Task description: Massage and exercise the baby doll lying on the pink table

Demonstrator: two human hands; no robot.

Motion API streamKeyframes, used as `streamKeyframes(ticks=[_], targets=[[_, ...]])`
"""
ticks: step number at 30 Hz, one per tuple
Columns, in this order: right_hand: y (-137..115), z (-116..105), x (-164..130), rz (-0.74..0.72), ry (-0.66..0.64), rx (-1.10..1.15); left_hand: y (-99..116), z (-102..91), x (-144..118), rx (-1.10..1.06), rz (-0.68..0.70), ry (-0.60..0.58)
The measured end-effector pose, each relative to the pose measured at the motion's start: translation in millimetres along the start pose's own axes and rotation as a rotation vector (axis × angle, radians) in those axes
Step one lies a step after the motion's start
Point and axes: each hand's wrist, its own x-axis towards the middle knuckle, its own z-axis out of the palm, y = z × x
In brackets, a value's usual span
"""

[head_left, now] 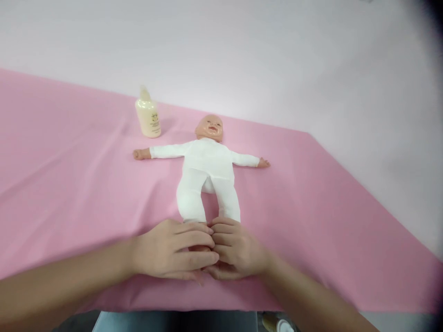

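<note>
The soft baby doll in white cloth clothes (206, 173) is lying on its back, head pointing away. Left hand (171, 249) and right hand (233, 249) are touching together, both closing over the doll's feet, equally near.

I see the doll (206, 170) lying on its back on the desk (69, 184), the bottle (148, 115) standing behind its arm, and both hands (173, 249) (235, 251) over its feet.

cream lotion bottle (148, 115) upright, pink sheet (69, 184), white wall (277, 55)
</note>
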Motion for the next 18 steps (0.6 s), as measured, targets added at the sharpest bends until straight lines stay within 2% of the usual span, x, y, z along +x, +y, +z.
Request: streamKeyframes(ticks=[18], targets=[[0.7,0.2,-2.6,-0.023,-0.007,-0.010,-0.4,-0.9,3.4,0.039,0.026,0.041]])
